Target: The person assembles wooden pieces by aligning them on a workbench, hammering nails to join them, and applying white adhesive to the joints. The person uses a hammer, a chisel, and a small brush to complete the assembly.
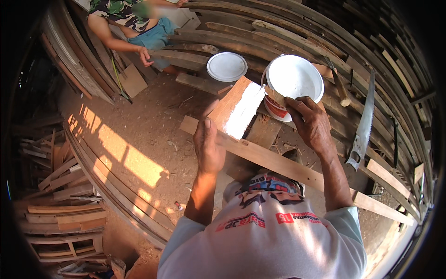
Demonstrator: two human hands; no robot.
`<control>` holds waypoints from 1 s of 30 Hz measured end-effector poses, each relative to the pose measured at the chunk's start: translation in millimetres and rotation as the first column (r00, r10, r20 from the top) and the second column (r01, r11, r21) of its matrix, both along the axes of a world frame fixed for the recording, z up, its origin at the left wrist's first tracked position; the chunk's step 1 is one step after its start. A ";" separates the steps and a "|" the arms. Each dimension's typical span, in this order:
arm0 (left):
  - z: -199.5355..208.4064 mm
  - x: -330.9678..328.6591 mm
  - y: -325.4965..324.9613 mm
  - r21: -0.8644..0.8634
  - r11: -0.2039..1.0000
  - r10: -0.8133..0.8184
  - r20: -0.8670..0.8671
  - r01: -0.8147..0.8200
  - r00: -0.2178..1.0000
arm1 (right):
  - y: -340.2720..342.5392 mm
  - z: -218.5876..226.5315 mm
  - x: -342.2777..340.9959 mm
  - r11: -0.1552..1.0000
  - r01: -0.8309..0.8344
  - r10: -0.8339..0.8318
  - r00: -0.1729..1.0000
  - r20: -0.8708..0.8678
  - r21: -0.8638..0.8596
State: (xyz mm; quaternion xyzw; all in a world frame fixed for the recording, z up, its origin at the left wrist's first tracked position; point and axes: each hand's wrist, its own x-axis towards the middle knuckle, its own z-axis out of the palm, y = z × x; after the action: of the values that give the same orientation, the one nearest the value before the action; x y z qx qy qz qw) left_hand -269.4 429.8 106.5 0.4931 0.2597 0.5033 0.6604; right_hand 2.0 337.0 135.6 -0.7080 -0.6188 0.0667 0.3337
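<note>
In my left hand (209, 146) is a short wooden board (228, 103), tilted up with the thumb on its near edge and the fingers behind. A broad band of white paint (244, 111) covers its right part; bare reddish-brown wood shows on the left. My right hand (310, 123) is closed round a paintbrush (275, 96), its white-wetted tip at the board's upper right edge. The brush handle is hidden by my fingers. Just beyond that hand stands a white bucket (289, 69) with whitish contents and a red label. Its round white lid (226, 67) lies to the left.
A long plank (278, 160) crosses in front of me below the board. At the right lie a handsaw (364, 121) and a hammer (341, 88) on stacked timber. Another person (134, 35) sits at the far left. Wood offcuts (65, 186) are piled at the left.
</note>
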 end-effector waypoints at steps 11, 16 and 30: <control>-3.6 5.2 -5.4 0.153 0.988 0.033 -0.050 -0.025 0.998 | 5.0 8.4 -14.9 1.000 -0.015 0.011 0.987 -0.162 -0.022; -1.5 6.9 -4.3 0.137 0.990 0.028 -0.059 -0.020 0.998 | -0.8 0.1 -27.9 0.986 -0.152 0.161 0.971 -0.177 0.060; -5.8 15.7 -3.3 0.099 0.994 0.051 -0.015 -0.049 0.999 | -18.2 8.7 -40.2 0.960 -0.277 0.268 0.901 -0.342 0.023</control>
State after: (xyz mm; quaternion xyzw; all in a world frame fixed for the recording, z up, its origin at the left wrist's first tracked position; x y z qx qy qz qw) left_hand -253.7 426.5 100.7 0.5228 0.2525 0.5276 0.6201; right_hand -38.2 318.7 144.3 -0.5963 -0.6436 0.2427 0.4140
